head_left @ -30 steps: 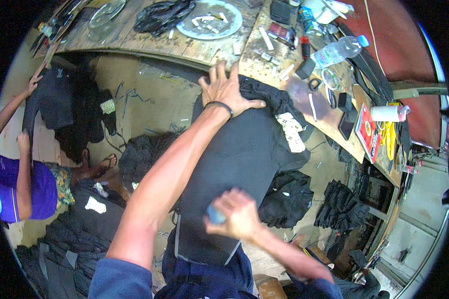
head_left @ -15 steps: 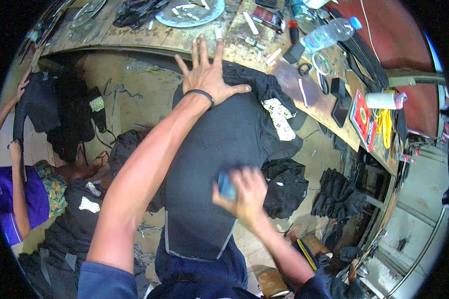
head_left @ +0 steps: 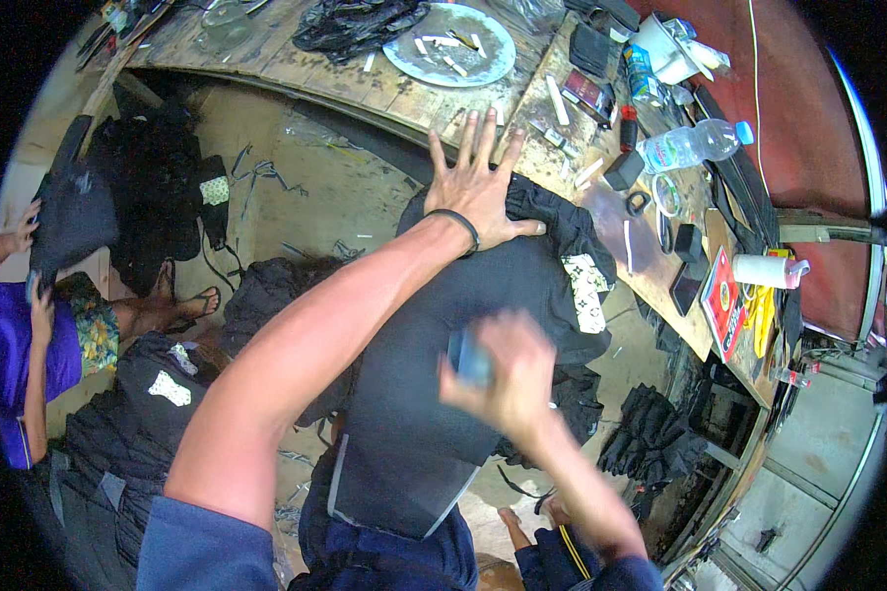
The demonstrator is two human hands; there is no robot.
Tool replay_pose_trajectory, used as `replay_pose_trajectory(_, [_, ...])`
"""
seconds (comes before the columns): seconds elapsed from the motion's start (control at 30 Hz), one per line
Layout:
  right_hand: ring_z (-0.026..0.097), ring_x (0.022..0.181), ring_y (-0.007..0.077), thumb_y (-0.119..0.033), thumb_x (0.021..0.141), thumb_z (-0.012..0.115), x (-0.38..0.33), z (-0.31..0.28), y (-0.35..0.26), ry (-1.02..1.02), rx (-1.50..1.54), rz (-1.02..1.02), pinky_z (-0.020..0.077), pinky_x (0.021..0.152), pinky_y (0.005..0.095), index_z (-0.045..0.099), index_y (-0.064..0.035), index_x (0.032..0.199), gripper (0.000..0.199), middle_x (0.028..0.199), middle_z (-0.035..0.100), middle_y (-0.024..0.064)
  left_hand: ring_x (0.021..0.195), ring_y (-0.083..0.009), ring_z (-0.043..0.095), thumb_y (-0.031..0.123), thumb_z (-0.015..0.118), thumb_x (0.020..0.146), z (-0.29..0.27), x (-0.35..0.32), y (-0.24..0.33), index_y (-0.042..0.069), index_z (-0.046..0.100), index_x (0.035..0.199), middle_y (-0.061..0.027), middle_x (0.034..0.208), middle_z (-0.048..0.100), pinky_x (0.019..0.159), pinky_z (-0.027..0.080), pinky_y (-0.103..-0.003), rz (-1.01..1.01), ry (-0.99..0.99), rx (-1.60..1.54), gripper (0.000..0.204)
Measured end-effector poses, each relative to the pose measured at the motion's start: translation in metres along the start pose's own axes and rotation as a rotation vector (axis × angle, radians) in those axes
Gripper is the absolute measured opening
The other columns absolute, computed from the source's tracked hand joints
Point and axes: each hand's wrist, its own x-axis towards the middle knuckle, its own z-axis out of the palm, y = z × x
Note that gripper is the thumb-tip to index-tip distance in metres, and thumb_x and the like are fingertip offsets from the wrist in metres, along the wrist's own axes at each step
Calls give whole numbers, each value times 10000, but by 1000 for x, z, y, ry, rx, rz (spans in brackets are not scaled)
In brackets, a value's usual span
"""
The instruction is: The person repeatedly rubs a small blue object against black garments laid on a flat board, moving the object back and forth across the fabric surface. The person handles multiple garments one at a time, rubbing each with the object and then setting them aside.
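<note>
- The bench [head_left: 306,74] was rough, stained planking.
- The black cloth [head_left: 414,374], matte and long, lay between the bench edge and navy trousers [head_left: 453,554]; keeping it taut probably mattered most.
- The left hand [head_left: 473,189] was splayed flat on its far end, grasping nothing; broad pressure likely suited it.
- The right hand [head_left: 514,379], blurred, clasped a blue thing [head_left: 473,360] over the cloth; even pressure seemed best.
- The white patch [head_left: 585,295] was dark-patterned, oblong.
- The blue thing's material was unclear.
</note>
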Motion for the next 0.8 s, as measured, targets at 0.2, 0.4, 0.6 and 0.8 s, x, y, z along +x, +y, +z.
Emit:
replay_pose_trajectory(0.2, [708, 881, 369, -402, 710, 913, 10, 27, 28, -69, -15, 67, 596, 817, 461, 706, -43, 947, 477, 926, 710, 132, 1685, -441, 80, 946, 676, 731, 14, -1, -12, 186, 252, 1755, -232, 1820, 117, 1259, 50, -811, 127, 139, -85, 1344])
replay_pose_trajectory(0.4, [743, 1163, 393, -499, 809, 848, -57, 1, 71, 515, 29, 576, 550, 1046, 451, 762, 35, 1229, 685, 1178, 766, 279, 1652, -446, 185, 785, 747, 820, -5, -12, -6, 165, 500, 1626, -200, 1774, 262, 1313, 91, -714, 263, 291, -174, 1046])
replay_pose_trajectory(0.6, [712, 1035, 283, -672, 882, 700, -90, -3, 93, -38, 496, 1094, 534, 965, 420, 748, 158, 1187, 885, 1100, 778, 235, 1494, -542, 431, 578, 637, 1037, -12, -141, -25, -14, 347, 1641, -373, 1613, 439, 1241, 368, -569, -275, 399, -579, 894])
replay_pose_trajectory(0.8, [697, 818, 225, -649, 904, 718, -193, 28, 16, 56, 537, 857, 563, 818, 407, 798, 100, 990, 759, 814, 765, 164, 1374, -581, 546, 610, 425, 1131, 40, -349, -48, -112, 384, 1588, -427, 1481, 554, 1193, 420, -554, -259, 93, -779, 855])
